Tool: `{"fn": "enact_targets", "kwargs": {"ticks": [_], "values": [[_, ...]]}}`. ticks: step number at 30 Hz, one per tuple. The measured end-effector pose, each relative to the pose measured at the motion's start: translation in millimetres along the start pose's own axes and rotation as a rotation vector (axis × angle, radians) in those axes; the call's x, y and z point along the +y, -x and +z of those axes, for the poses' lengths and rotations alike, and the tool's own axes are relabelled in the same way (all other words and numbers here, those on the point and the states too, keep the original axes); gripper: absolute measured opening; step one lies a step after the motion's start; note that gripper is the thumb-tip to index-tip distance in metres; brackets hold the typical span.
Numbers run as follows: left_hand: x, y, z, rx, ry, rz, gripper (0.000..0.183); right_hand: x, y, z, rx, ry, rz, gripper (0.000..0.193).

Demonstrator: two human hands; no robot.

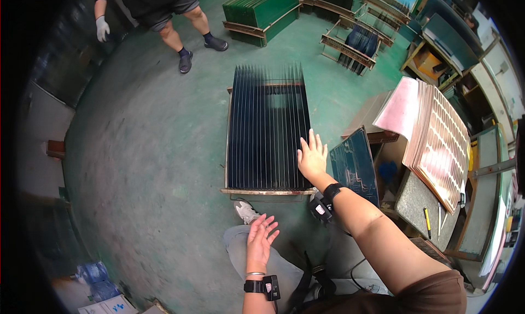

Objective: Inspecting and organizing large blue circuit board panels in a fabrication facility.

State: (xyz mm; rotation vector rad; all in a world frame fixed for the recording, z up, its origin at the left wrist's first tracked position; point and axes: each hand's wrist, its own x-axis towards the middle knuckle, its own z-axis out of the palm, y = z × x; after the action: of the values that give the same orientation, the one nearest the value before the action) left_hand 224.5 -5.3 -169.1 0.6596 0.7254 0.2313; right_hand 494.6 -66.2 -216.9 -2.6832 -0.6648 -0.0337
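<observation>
In the head view, the right hand (313, 156) is spread flat, fingers extended, at the near right edge of the panels (268, 139); whether its fingertips touch them I cannot tell. The panels are thin, dark, smooth sheets standing on edge in close parallel rows, their far ends blurred. They sit ahead and to the left of this hand, in a low rectangular rack (268, 192) with a worn, rust-stained front bar.

The left hand (262, 238) is nearer the body than the rack, palm upward, fingers parted and loosely bent around nothing. A smooth silver bangle (255, 273) circles its wrist.

Just right of the right hand leans a glossy blue-green board (355, 169) with pale traces. Farther right, a thick stack of coppery sheets (440, 142), patterned in rectangles, slants on a speckled grey table (414, 204). Left of both hands spreads the scuffed green floor (153, 150).
</observation>
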Motion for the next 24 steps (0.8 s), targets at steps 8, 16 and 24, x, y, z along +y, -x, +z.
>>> {"fn": "enact_targets", "kwargs": {"ticks": [8, 16, 24], "values": [[3, 3, -2, -0.026, -0.014, 0.022, 0.035, -17, -13, -11, -0.187, 0.116, 0.109, 0.027], [-1, -2, 0, -0.06, -0.023, 0.018, 0.035, -27, -28, -112, -0.05, -0.099, -0.044, 0.026], [-6, -3, -7, -0.079, -0.138, 0.05, 0.031, 32, 62, -383, 0.012, -0.933, 0.26, 0.021]]}}
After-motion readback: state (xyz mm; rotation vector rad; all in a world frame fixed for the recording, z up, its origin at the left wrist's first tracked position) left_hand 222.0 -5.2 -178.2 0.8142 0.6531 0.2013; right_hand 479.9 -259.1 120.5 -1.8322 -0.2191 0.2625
